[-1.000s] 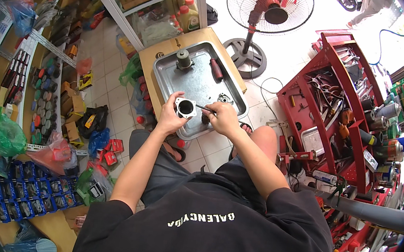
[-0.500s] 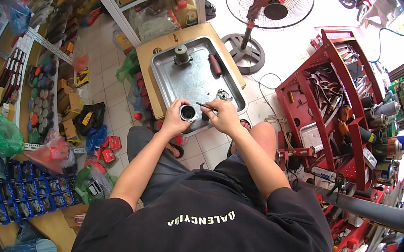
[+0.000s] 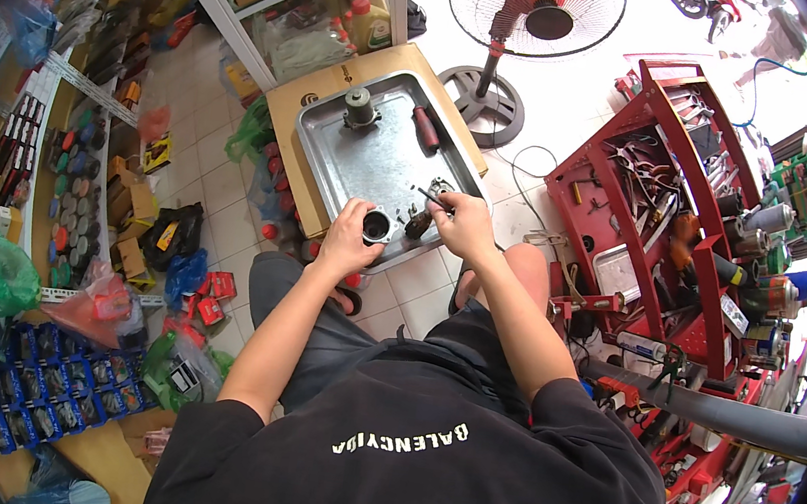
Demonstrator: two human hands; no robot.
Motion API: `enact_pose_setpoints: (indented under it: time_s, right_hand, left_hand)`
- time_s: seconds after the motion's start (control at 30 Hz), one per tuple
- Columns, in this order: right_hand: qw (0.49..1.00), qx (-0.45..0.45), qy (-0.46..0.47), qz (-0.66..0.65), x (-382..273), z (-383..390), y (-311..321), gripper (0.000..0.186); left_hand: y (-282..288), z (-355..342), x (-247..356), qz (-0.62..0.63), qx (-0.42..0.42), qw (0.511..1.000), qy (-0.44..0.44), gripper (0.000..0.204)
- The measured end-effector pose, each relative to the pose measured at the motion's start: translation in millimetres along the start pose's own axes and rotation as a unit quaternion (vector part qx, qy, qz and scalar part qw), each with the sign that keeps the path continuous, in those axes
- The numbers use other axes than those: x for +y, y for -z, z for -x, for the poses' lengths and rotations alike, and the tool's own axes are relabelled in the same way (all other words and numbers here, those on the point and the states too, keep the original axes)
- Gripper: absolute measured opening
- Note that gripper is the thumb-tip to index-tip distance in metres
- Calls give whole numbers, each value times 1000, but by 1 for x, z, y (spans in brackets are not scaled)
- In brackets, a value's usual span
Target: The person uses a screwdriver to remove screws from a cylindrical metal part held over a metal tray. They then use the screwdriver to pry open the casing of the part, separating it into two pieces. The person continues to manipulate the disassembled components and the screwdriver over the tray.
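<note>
My left hand [image 3: 348,241] is wrapped round a metal housing [image 3: 376,228] with a round dark bore, at the near left corner of the steel tray [image 3: 316,141]. My right hand [image 3: 467,228], just right of it, grips a thin dark rod tool [image 3: 427,195] over the tray’s right side. Below that tool lies a dark part [image 3: 417,225] whose shape I cannot make out. A small metal fitting [image 3: 440,185] sits partly behind my right fingers. A grey cylindrical part [image 3: 359,109] stands at the back, beside a tool with a red-brown handle [image 3: 426,128].
The tray rests on a cardboard-topped surface [image 3: 287,147]. A standing fan [image 3: 548,20] is behind it, a red tool trolley [image 3: 653,192] full of tools at right. Shelves with bagged goods [image 3: 15,255] line the left; a glass cabinet [image 3: 310,29] stands beyond. A person [image 3: 771,45] appears far right.
My right hand has moved right and up with the tool, away from the housing, uncovering more of the dark part. My left hand has moved slightly down with the housing.
</note>
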State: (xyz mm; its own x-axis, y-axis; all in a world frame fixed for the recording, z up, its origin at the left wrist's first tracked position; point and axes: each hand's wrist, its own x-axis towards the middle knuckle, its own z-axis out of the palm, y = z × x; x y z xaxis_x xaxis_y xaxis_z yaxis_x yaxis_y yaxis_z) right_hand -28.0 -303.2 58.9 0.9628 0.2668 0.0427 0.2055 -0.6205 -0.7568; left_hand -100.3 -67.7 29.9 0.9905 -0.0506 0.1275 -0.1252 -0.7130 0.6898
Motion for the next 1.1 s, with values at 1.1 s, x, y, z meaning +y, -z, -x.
enact_pose_setpoints:
  time_s: [1.1]
  right_hand:
    - [970, 90, 110, 197, 27, -16, 16, 20]
  left_hand:
    - [58, -46, 24, -112, -127, 986, 7, 119]
